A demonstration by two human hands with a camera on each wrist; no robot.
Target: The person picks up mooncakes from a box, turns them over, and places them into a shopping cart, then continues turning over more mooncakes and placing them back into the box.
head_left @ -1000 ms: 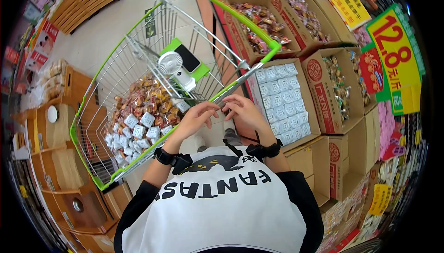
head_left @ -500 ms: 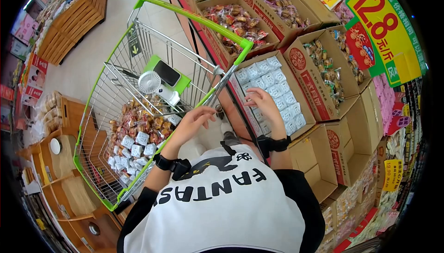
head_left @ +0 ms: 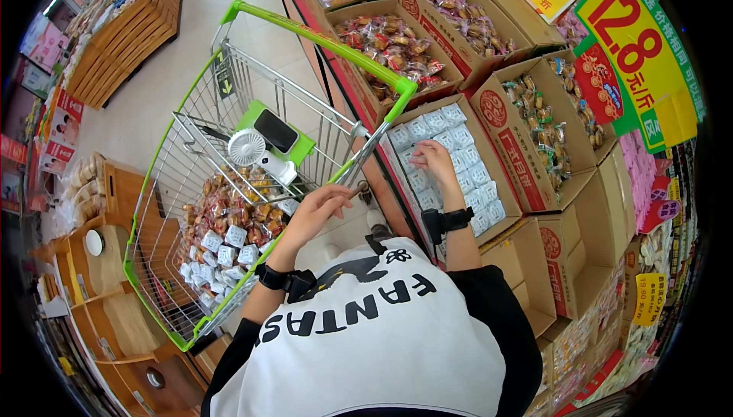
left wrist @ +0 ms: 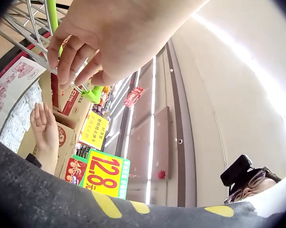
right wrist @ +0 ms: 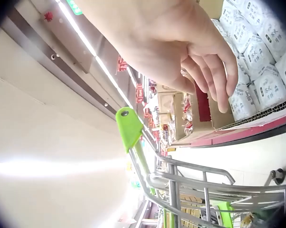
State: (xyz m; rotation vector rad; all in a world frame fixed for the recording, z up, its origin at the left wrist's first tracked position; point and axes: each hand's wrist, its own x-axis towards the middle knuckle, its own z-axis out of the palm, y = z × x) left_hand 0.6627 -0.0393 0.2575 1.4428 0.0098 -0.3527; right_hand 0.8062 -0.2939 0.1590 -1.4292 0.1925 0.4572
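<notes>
My right hand [head_left: 437, 161] hovers over a cardboard box [head_left: 509, 202] filled with rows of white wrapped packets [head_left: 475, 159]. Its fingers are loosely bent, and the right wrist view finds them beside the packets [right wrist: 257, 52] with nothing held. My left hand [head_left: 321, 209] hangs relaxed and empty near the side of the shopping cart [head_left: 145, 180], fingers slightly bent. In the left wrist view it stays clear of the cart's green handle. Inside the cart lie a pile of brown pastries in clear wrappers [head_left: 237, 207] and several white packets [head_left: 221, 258].
A white handheld fan [head_left: 248, 147] and a dark-screened phone [head_left: 276, 132] sit at the cart's green child-seat panel. More boxes of wrapped pastries [head_left: 389, 43] line the right, beneath a 12.8 price sign [head_left: 634, 39]. Wooden shelving [head_left: 122, 318] stands at the left.
My right hand has moved away from the left hand, out over the box of white packets. The left hand has stayed close to the cart. The head view has shifted toward the boxes.
</notes>
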